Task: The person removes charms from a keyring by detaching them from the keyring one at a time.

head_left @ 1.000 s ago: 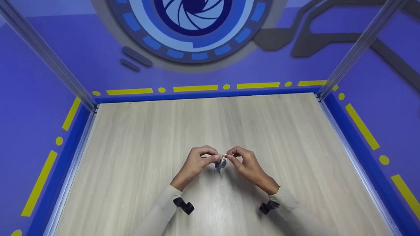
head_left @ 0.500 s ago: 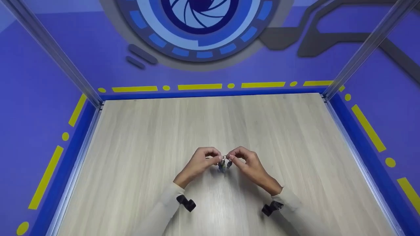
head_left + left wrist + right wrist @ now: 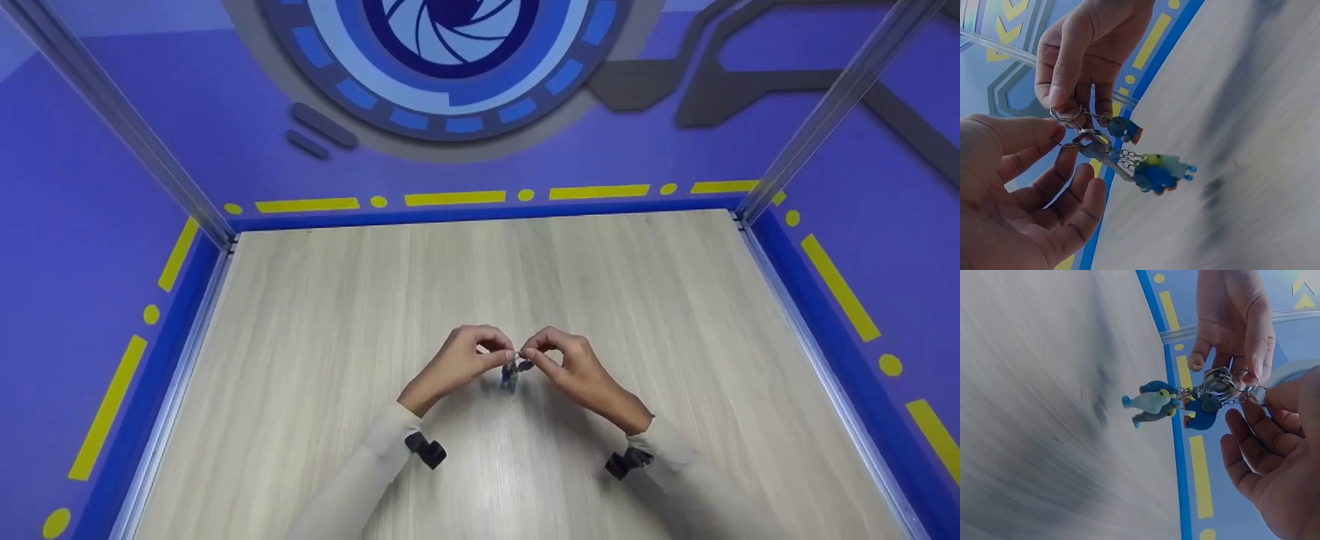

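Between thumb and forefinger, my left hand (image 3: 465,361) pinches a metal split ring of a key bunch. A key (image 3: 1098,151) and several small bird-like figure charms hang below on short chains, among them a pale teal one (image 3: 1148,402) and a blue one (image 3: 1154,177). My right hand (image 3: 581,375) pinches another split ring (image 3: 1257,395), whose chain carries one blue figure charm (image 3: 1123,129). The two rings meet or overlap between the fingertips; whether they are linked I cannot tell. Everything hangs above the table, touching only the hands.
A pale wood-grain table (image 3: 337,300) lies under the hands. Purple-blue walls (image 3: 180,150) with yellow dashes and metal corner posts (image 3: 127,112) enclose it at the back and both sides. Black wrist cameras (image 3: 426,450) sit on the sleeves.
The fingertips of both hands have come closer together. The single charm at my right hand now tilts out to the right, apart from the others. Both hands keep their pinch.
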A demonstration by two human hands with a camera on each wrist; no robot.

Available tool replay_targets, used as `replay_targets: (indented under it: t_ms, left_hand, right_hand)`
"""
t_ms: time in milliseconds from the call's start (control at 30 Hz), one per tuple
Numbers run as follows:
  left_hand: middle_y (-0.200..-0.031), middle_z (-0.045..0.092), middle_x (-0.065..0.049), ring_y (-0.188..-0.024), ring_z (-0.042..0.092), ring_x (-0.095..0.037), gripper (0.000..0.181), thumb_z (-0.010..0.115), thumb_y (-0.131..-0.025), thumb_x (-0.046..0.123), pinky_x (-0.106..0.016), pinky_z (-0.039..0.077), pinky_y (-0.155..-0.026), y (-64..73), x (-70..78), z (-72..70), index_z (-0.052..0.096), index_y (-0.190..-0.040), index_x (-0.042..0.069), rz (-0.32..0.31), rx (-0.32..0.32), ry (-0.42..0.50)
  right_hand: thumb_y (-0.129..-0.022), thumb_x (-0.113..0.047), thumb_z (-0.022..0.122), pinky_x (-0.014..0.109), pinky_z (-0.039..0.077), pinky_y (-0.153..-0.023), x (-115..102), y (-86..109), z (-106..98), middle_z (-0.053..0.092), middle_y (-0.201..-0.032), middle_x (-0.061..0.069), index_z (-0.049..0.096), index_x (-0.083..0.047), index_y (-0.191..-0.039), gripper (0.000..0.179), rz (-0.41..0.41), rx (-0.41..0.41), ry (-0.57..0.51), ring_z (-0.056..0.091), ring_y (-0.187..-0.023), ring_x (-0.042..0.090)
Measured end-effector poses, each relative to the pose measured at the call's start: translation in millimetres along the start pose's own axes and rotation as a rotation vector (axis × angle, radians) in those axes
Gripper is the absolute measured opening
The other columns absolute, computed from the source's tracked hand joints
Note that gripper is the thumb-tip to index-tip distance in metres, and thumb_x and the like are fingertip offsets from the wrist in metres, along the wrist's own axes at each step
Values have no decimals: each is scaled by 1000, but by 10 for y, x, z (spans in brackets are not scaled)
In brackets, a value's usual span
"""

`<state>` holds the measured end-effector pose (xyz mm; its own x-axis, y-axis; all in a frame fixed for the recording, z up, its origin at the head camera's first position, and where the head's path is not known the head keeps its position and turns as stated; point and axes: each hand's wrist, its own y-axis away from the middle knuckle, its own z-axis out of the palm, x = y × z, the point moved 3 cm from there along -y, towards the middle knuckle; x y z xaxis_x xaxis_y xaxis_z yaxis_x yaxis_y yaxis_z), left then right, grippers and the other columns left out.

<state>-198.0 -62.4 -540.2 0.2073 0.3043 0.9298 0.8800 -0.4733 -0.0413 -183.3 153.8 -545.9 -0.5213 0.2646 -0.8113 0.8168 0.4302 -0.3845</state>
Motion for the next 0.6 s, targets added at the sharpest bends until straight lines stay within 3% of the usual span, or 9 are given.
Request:
replay_targets:
  t_ms: [167, 300, 467, 600]
  left_hand:
    - [-104, 79, -2, -101, 69, -15, 5, 79, -102, 10, -43, 58, -92, -11, -14, 11, 83, -102, 7, -1, 31, 22]
    - [-107, 79, -8, -101, 69, -16, 6, 81, -101, 10, -38, 59, -89, -3, -38, 3, 83, -102, 5, 8, 56, 111]
    - [-107, 76, -10, -100, 69, -18, 12, 79, -102, 11, -33, 59, -88, 0, -84, 10, 80, -103, -2, 37, 35, 279]
    - [-105, 76, -10, -96, 68, -17, 12, 77, -103, 9, -30, 58, -86, 13, -137, 28, 78, -104, -3, 41, 19, 312]
  right_hand:
    - [-107, -5, 71, 30, 60, -89, 43, 19, -10, 79, -103, 4, 75, -1, -107, 5, -7, 5, -4, 75, -96, 22]
    - [-106, -2, 72, 33, 60, -93, 92, 36, -14, 79, -107, 4, 75, -3, -105, 3, 29, 33, -21, 75, -101, 19]
    - [-106, -6, 72, 32, 59, -97, 120, 68, -36, 79, -111, 4, 75, -6, -103, 4, 95, 50, -36, 74, -105, 18]
    - [-108, -8, 71, 32, 58, -98, 108, 78, -45, 78, -112, 5, 74, -6, -103, 6, 121, 47, -73, 75, -106, 21]
